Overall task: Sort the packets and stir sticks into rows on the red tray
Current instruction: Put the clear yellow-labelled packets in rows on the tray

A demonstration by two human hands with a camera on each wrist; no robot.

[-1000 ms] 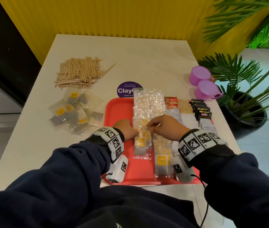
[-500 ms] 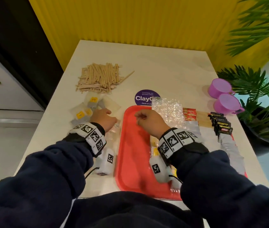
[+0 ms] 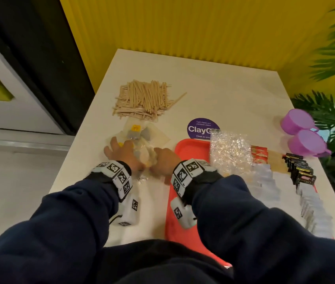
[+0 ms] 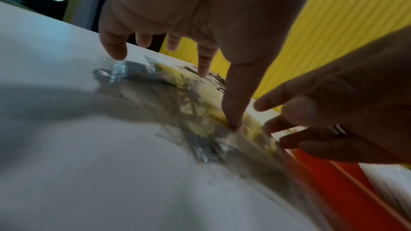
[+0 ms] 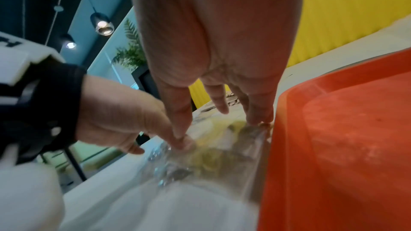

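Left hand: the left hand (image 3: 124, 154) lies on the loose clear packets (image 3: 142, 140) on the white surface (image 3: 213, 95), fingers spread and straight, pressing down, not curled round anything.
Right hand: the right hand (image 3: 165, 160) is just beside it, fingers extended onto the same pile; in the right wrist view its fingertips (image 5: 181, 140) touch the clear wrap, nothing gripped.
Loose packets: clear sachets with yellow labels and grey contents, off the tray, just left of its rim, between the stir sticks and the person.
Red tray: the red tray (image 3: 191, 150) sits right of both hands; its left part is bare.
Sorted rows: on the tray, from left to right, clear crinkled packets (image 3: 231, 152), red packets (image 3: 259, 154), pale packets (image 3: 265, 177) and black packets (image 3: 298, 171).
Stir sticks: the wooden stir sticks (image 3: 144, 100) lie in a heap on the surface, beyond the loose packets, well apart from the tray.
Others: 2 purple cups (image 3: 303, 138) stand near the far right edge; a purple round sticker (image 3: 200, 129) lies just beyond the tray.
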